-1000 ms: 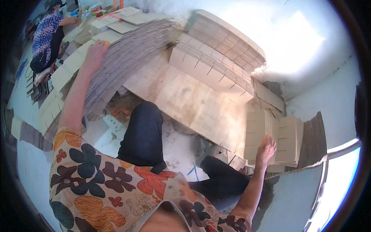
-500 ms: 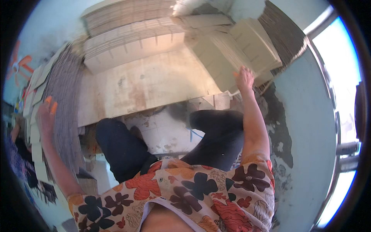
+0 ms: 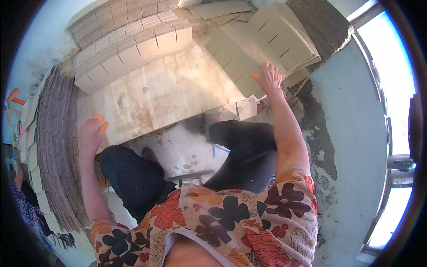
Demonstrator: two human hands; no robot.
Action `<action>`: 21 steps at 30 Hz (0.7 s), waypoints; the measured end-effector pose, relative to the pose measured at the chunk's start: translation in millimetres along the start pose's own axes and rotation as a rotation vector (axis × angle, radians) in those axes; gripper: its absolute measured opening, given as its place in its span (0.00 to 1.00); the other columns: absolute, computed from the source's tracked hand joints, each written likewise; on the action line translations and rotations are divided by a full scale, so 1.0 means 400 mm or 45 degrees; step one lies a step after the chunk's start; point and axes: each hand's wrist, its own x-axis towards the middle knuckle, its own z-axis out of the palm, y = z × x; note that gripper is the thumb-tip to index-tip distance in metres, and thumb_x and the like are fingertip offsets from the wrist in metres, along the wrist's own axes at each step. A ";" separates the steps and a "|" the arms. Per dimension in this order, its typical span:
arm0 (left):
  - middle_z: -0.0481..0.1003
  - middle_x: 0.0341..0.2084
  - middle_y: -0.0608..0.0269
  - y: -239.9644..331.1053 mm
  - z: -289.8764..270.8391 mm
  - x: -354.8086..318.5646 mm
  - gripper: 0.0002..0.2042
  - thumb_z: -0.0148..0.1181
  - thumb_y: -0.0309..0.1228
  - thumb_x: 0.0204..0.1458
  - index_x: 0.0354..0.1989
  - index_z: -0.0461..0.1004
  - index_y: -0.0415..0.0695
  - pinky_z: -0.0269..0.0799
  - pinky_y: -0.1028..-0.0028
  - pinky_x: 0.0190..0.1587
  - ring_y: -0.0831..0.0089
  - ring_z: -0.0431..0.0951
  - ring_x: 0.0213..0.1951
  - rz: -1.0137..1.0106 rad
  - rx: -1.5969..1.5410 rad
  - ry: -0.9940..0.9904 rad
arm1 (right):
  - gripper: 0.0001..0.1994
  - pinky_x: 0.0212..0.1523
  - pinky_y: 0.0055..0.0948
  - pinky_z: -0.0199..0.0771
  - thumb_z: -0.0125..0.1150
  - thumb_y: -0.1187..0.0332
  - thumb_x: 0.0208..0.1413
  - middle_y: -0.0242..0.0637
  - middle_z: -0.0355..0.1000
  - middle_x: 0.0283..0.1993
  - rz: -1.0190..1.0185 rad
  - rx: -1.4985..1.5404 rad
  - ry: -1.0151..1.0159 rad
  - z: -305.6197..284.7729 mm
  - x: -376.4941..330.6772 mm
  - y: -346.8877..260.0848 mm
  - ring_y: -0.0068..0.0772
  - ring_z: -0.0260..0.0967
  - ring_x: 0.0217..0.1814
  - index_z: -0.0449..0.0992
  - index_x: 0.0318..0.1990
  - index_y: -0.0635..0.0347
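Note:
My right hand lies on a stack of beige cardboard strips with dark slots, at the right of a wooden board. Its fingers are stretched out, the thumb apart in an orange finger cover. Over the board's left edge, my left hand is loosely curled, with orange covers on two fingertips. Nothing shows in it. Along the back of the plywood work board stands a long row of slotted cardboard strips. Another slotted stack leans beyond my right hand.
A tall pile of grey-brown cardboard rises left of my left arm. Darker cardboard is stacked at the far right, against a peeling blue wall. My knees are under the board's front edge. Another person's patterned sleeve shows at the far left.
My left hand has swung from beside the grey-brown pile rightward to the board's left edge. My right hand has shifted slightly left and up on the stack. The whole view has turned a little.

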 end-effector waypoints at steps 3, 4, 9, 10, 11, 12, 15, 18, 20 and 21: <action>0.75 0.25 0.50 0.013 0.026 0.026 0.09 0.64 0.30 0.45 0.34 0.77 0.39 0.69 0.62 0.31 0.54 0.75 0.29 0.008 -0.042 -0.038 | 0.25 0.39 0.48 0.71 0.68 0.54 0.44 0.50 0.73 0.37 -0.064 -0.069 0.056 0.040 0.032 0.040 0.53 0.71 0.44 0.66 0.41 0.64; 0.74 0.24 0.50 0.022 0.031 0.039 0.09 0.64 0.30 0.45 0.34 0.77 0.40 0.69 0.62 0.31 0.54 0.75 0.28 0.021 -0.052 -0.050 | 0.25 0.37 0.48 0.70 0.66 0.53 0.45 0.49 0.74 0.35 -0.092 -0.095 0.089 0.062 0.047 0.068 0.53 0.72 0.42 0.65 0.41 0.63; 0.73 0.22 0.49 0.018 0.076 0.042 0.09 0.63 0.30 0.45 0.32 0.76 0.39 0.68 0.61 0.30 0.53 0.74 0.28 -0.053 -0.145 -0.045 | 0.20 0.35 0.48 0.68 0.64 0.56 0.48 0.50 0.73 0.30 0.003 0.058 0.103 0.038 0.044 0.059 0.54 0.72 0.38 0.65 0.40 0.59; 0.73 0.21 0.49 0.011 0.087 0.049 0.08 0.63 0.30 0.45 0.32 0.76 0.39 0.68 0.61 0.30 0.53 0.74 0.28 -0.057 -0.148 -0.047 | 0.20 0.34 0.48 0.68 0.64 0.56 0.48 0.51 0.73 0.30 0.022 0.086 0.129 0.027 0.038 0.055 0.55 0.72 0.37 0.64 0.40 0.58; 0.73 0.21 0.49 0.011 0.086 0.060 0.08 0.63 0.30 0.46 0.32 0.76 0.39 0.68 0.61 0.30 0.53 0.74 0.28 -0.064 -0.141 -0.068 | 0.18 0.34 0.48 0.69 0.62 0.58 0.49 0.52 0.73 0.31 0.001 0.149 0.210 -0.001 0.030 0.039 0.56 0.72 0.37 0.64 0.39 0.59; 0.73 0.21 0.48 0.018 0.091 0.080 0.08 0.63 0.30 0.46 0.32 0.75 0.39 0.68 0.60 0.30 0.52 0.74 0.28 -0.074 -0.136 -0.089 | 0.16 0.33 0.47 0.70 0.61 0.61 0.50 0.53 0.73 0.32 -0.023 0.211 0.290 -0.034 0.023 0.021 0.56 0.73 0.36 0.65 0.39 0.60; 0.73 0.24 0.47 0.016 0.141 0.170 0.09 0.62 0.29 0.46 0.34 0.74 0.39 0.69 0.59 0.32 0.50 0.74 0.30 0.035 -0.215 0.074 | 0.14 0.31 0.48 0.70 0.59 0.67 0.53 0.57 0.73 0.34 -0.183 0.441 0.528 -0.096 0.052 -0.015 0.60 0.72 0.33 0.64 0.43 0.62; 0.73 0.32 0.49 0.039 0.198 0.307 0.13 0.63 0.31 0.46 0.38 0.72 0.38 0.68 0.62 0.39 0.54 0.72 0.36 0.121 -0.250 0.276 | 0.15 0.35 0.42 0.72 0.58 0.72 0.55 0.57 0.73 0.35 -0.249 0.745 0.652 -0.181 0.050 -0.150 0.57 0.72 0.34 0.66 0.48 0.66; 0.72 0.35 0.51 0.064 0.223 0.412 0.15 0.64 0.31 0.45 0.40 0.70 0.39 0.67 0.62 0.42 0.54 0.70 0.40 0.226 -0.254 0.360 | 0.15 0.36 0.37 0.72 0.59 0.71 0.55 0.54 0.74 0.36 -0.229 0.858 0.727 -0.166 0.074 -0.202 0.51 0.73 0.35 0.67 0.48 0.66; 0.72 0.36 0.51 0.088 0.243 0.469 0.16 0.64 0.31 0.44 0.40 0.69 0.39 0.67 0.62 0.44 0.55 0.69 0.42 0.226 -0.241 0.336 | 0.15 0.37 0.34 0.72 0.59 0.70 0.55 0.52 0.74 0.37 -0.213 0.898 0.769 -0.159 0.084 -0.223 0.47 0.73 0.36 0.68 0.48 0.66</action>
